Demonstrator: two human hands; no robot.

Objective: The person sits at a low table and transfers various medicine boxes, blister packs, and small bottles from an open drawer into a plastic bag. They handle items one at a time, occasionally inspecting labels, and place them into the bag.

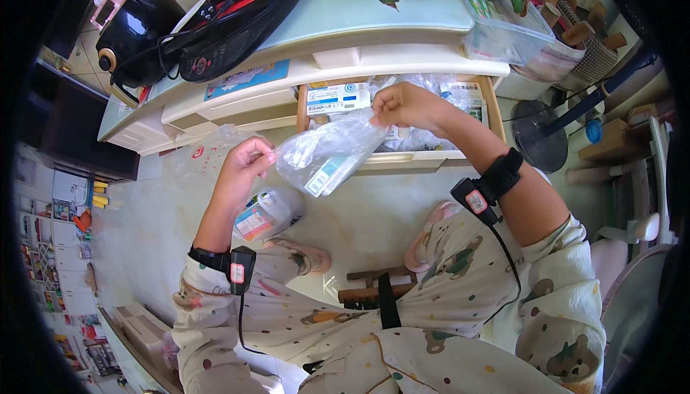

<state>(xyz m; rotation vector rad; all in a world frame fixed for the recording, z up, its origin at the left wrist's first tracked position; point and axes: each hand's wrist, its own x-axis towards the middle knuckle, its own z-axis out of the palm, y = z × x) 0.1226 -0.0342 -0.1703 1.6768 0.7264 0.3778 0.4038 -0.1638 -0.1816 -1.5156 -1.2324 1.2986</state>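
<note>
A clear plastic bag (pixel 337 138) hangs between my two hands in front of an open drawer (pixel 404 158). At its upper right edge, my right hand (pixel 404 105) pinches the plastic. The opposite edge is held by the fingertips of my left hand (pixel 249 159). Inside the bag, a small white and teal box (pixel 326 174) rests at the bottom. Medicine boxes fill the drawer, among them a white and blue box (pixel 338 97), along with crumpled clear bags (pixel 431 84). My right hand and the bag hide part of these contents.
On the floor lie a filled plastic bag (pixel 269 213) and a crumpled clear bag (pixel 207 154). Atop the cabinet (pixel 334 16) stand a black air fryer (pixel 143 32), a black and red electric griddle (pixel 242 16) and a clear plastic bin (pixel 504 32). A round stand base (pixel 539 138) is at right.
</note>
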